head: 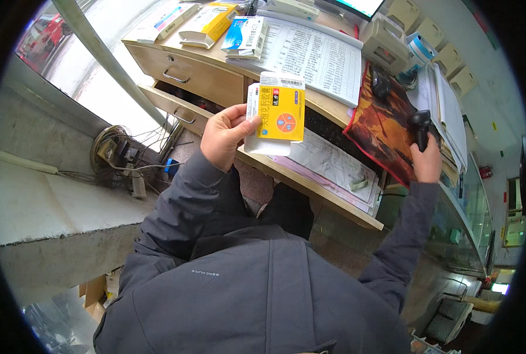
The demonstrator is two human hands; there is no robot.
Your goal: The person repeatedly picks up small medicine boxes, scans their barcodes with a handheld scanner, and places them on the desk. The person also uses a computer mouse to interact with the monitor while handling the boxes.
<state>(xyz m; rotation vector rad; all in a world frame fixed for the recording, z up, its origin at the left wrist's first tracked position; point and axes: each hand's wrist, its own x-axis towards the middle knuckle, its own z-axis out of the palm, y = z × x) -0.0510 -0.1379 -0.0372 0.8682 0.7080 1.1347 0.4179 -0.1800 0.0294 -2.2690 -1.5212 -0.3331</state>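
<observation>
My left hand (231, 133) holds a yellow and white cardboard medicine box (283, 117) by its left edge, thumb on the front. The box has open end flaps and hangs in front of the desk edge, above a pulled-out drawer. At the right, my right hand (425, 159) is closed around the handle of a black handheld barcode scanner (420, 121), over a dark orange-patterned mouse pad (373, 137) with a red border. A black computer mouse (380, 84) lies on the pad beyond the scanner.
On the wooden desk are a blue and white medicine box (244, 37), a yellow one (208, 24), a white one (169, 21) and a handwritten ledger (316, 53). The open drawer (333, 201) juts towards me with papers inside. Tangled cables (117, 155) are at the left, stacked papers (451, 115) at the right.
</observation>
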